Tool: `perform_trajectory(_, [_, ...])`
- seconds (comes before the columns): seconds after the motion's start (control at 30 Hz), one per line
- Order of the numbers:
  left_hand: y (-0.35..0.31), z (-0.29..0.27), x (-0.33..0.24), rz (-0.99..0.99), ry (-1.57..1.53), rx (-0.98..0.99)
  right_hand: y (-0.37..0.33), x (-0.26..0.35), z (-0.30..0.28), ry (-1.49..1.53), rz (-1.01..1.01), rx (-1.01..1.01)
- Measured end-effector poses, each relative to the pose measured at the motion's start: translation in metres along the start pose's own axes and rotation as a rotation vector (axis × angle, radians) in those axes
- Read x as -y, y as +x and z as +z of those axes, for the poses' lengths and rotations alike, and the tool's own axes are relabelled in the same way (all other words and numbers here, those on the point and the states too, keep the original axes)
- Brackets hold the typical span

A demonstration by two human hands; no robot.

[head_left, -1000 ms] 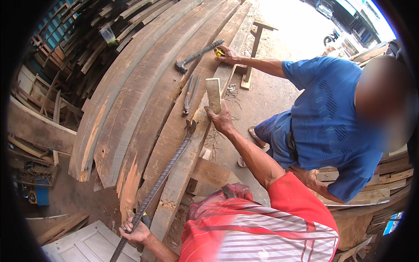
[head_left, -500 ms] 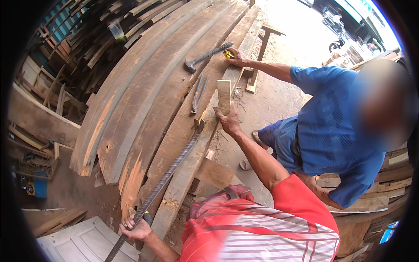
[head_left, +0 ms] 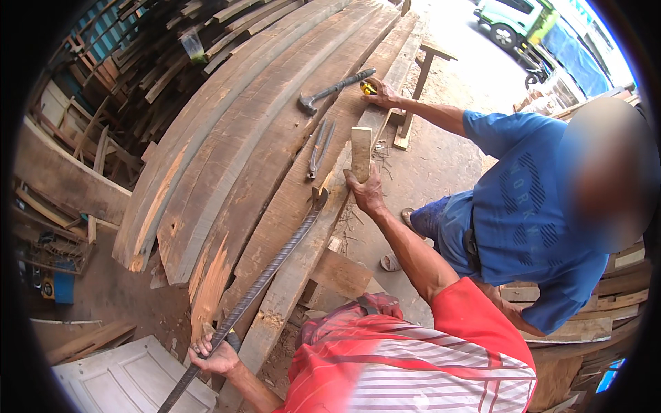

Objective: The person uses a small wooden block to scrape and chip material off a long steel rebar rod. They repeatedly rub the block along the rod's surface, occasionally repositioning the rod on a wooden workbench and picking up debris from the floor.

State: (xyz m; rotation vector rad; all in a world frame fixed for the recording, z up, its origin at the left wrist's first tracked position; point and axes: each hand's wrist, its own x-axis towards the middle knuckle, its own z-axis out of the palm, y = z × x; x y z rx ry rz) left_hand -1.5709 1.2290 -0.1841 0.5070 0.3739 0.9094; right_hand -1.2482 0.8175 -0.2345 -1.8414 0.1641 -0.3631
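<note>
My left hand point(head_left: 215, 354) is closed around the lower part of a long ribbed steel pry bar point(head_left: 265, 274). The bar slants up along a plank point(head_left: 286, 292), its curved flattened tip against the wood. Higher up, my right hand point(head_left: 367, 188) grips a short wooden block point(head_left: 361, 153) that stands up from the plank. Just left of the block lie pincers point(head_left: 320, 153), jaws toward me. Beyond them rests a claw hammer point(head_left: 334, 90) with a dark handle. A co-worker's hand point(head_left: 384, 95) holds a yellow tape measure point(head_left: 368, 88) at the plank's far part.
Wide, slightly curved boards point(head_left: 227, 148) fill the left of the work surface, with splintered near ends. The co-worker in a blue shirt point(head_left: 523, 206) stands close on the right. A trestle point(head_left: 416, 96) supports the far side. A white panelled door point(head_left: 138, 378) lies lower left.
The view has shifted slightly, and a light green truck now shows at the top right. Both my hands keep their grip, and the bar and block stay about where they were.
</note>
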Motion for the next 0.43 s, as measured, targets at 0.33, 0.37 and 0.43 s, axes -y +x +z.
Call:
perform_trajectory(0.33, [-0.001,0.001,0.0,-0.009,-0.009,0.022,-0.002,-0.001,0.002,0.06,0.0,-0.021])
perform_trajectory(0.37, [0.0,-0.001,0.0,-0.019,-0.019,0.032,-0.002,0.0,0.002,0.067,0.005,-0.021])
perform_trajectory(0.43, [0.002,-0.007,-0.001,-0.039,-0.039,0.052,-0.003,0.0,0.003,0.074,0.01,-0.019])
